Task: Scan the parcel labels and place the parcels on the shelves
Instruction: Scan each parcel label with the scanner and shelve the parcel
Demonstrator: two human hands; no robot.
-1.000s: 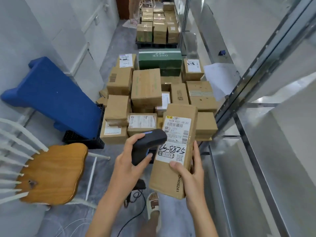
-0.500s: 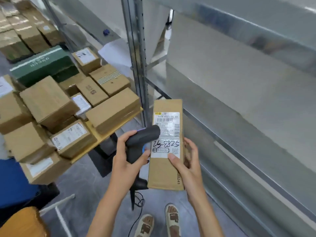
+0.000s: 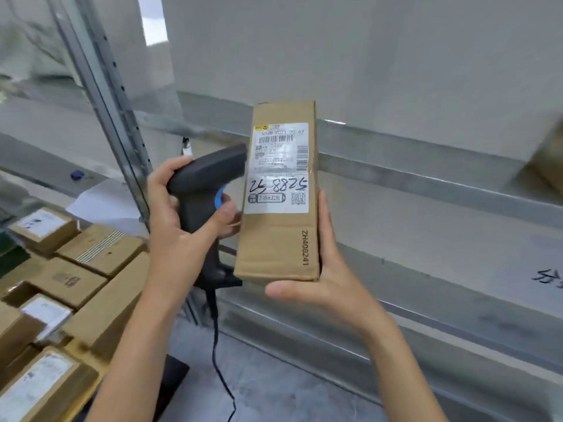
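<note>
My right hand (image 3: pixel 327 269) holds a long brown cardboard parcel (image 3: pixel 278 239) upright from below and along its right edge. Its white shipping label (image 3: pixel 278 166) faces me, with barcodes and a handwritten number on it. My left hand (image 3: pixel 179 220) grips a black handheld scanner (image 3: pixel 207 184) with a blue button. The scanner's head points at the label's left side, almost touching the parcel. A black cable hangs from the scanner's handle. Behind the parcel run the grey metal shelves (image 3: pixel 426 184).
A stack of brown parcels (image 3: pixel 76 269), several with white labels, fills the lower left. A perforated metal shelf post (image 3: pixel 112 117) rises on the left. Another brown box (image 3: pixel 548 166) sits blurred on the shelf at the right edge. Grey floor lies below.
My view has swung right and up, from the parcel pile towards the shelves. Both hands have risen with the parcel and scanner, and the parcel now stands before a shelf.
</note>
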